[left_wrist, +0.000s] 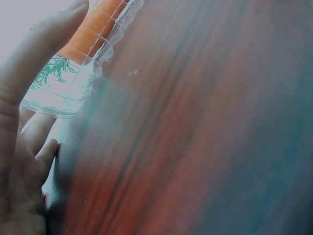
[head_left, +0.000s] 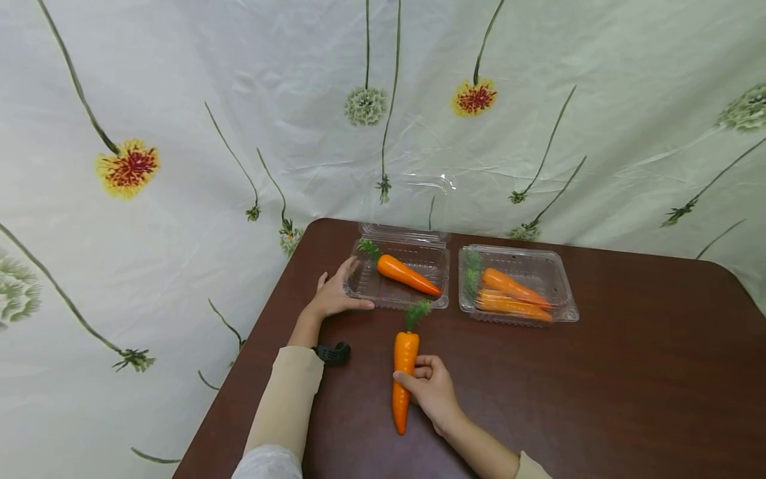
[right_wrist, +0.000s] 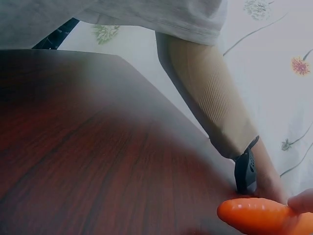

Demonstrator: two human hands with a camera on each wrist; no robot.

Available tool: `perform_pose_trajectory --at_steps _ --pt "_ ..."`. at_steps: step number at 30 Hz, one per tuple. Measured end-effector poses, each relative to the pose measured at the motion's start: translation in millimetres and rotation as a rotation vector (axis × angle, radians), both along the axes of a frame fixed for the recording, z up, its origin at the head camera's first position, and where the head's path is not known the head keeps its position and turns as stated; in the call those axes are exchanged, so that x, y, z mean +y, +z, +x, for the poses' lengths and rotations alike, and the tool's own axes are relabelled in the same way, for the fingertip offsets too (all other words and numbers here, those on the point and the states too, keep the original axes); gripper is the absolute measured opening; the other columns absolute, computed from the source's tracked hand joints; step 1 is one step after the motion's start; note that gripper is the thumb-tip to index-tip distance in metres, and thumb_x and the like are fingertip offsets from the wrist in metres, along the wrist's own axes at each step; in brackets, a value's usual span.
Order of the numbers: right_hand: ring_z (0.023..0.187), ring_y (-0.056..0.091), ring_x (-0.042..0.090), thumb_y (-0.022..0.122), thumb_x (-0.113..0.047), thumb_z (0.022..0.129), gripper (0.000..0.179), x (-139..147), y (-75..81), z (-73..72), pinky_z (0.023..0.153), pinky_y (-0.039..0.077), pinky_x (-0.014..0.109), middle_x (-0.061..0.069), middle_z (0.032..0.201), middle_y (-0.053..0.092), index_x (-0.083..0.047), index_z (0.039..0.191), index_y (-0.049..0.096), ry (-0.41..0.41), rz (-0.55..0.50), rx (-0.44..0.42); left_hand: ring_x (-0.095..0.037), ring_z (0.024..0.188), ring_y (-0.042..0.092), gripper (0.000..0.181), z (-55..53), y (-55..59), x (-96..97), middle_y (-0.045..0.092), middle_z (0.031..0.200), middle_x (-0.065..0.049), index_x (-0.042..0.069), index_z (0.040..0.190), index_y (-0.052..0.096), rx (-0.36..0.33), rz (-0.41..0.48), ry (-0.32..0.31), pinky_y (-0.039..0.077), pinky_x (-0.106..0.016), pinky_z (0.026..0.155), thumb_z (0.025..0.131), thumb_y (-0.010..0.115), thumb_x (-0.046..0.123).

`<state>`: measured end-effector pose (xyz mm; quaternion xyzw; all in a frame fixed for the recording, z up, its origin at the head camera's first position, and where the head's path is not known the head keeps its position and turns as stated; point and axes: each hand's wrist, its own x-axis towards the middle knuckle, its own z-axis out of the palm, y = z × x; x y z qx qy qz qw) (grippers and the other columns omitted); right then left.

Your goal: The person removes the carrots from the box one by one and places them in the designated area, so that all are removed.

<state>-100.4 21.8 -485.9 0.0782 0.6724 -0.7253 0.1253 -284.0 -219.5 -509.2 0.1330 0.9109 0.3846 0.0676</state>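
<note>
Before the open box (head_left: 380, 291) my left hand (head_left: 334, 297) holds, my right hand (head_left: 435, 394) pinches a carrot (head_left: 405, 354): likely light, stiff, best mid-body.

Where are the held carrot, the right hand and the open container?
Held carrot (head_left: 406, 352): head view, orange body.
Right hand (head_left: 437, 396): head view, back of hand.
Open container (head_left: 383, 287): head view, bare floor.
</note>
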Motion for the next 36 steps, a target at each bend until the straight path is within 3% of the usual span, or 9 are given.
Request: perform_pose_trajectory --at_steps 11,18,26,36 --pt "0.057 0.056 0.015 0.076 -0.015 0.083 0.057 2.8 2.3 6.1 0.047 0.054 0.031 0.010 0.079 0.055 0.007 0.119 0.037 0.030 0.131 -0.004 -0.027 0.143 0.027 0.121 1.9 -1.1 -0.9 0.026 0.159 -0.003 0.014 0.158 0.010 -0.008 -0.005 -0.003 -0.012 -0.054 0.113 0.070 0.082 0.057" --pt "0.047 0.057 0.013 0.075 -0.022 0.084 0.058 4.7 0.9 4.1 0.042 0.051 0.028 0.009 0.073 0.057 0.006 0.119 0.038 0.087 0.206 -0.015 -0.027 0.144 0.027 0.121 3.7 -0.8 -0.5 0.027 0.159 -0.004 0.014 0.158 0.011 -0.008 -0.001 0.001 -0.012 -0.054 0.113 0.070 0.081 0.058" --pt "0.041 0.061 0.016 0.072 -0.022 0.084 0.055 6.6 -0.3 1.6 0.039 0.050 0.028 0.010 0.067 0.060 0.007 0.115 0.038 0.158 0.252 0.011 -0.027 0.143 0.028 0.120 2.0 -1.0 0.0 0.028 0.158 -0.004 0.014 0.158 0.012 -0.001 -0.001 0.003 -0.012 -0.054 0.113 0.070 0.082 0.057" --pt "0.042 0.061 0.016 0.072 -0.021 0.084 0.054 7.3 1.2 1.4 0.040 0.050 0.028 0.009 0.065 0.059 0.007 0.116 0.039 0.161 0.257 0.029 -0.027 0.143 0.028 0.120 0.4 -0.8 0.4 0.028 0.158 -0.004 0.015 0.158 0.012 0.003 -0.001 -0.001 -0.012 -0.054 0.113 0.070 0.081 0.058"
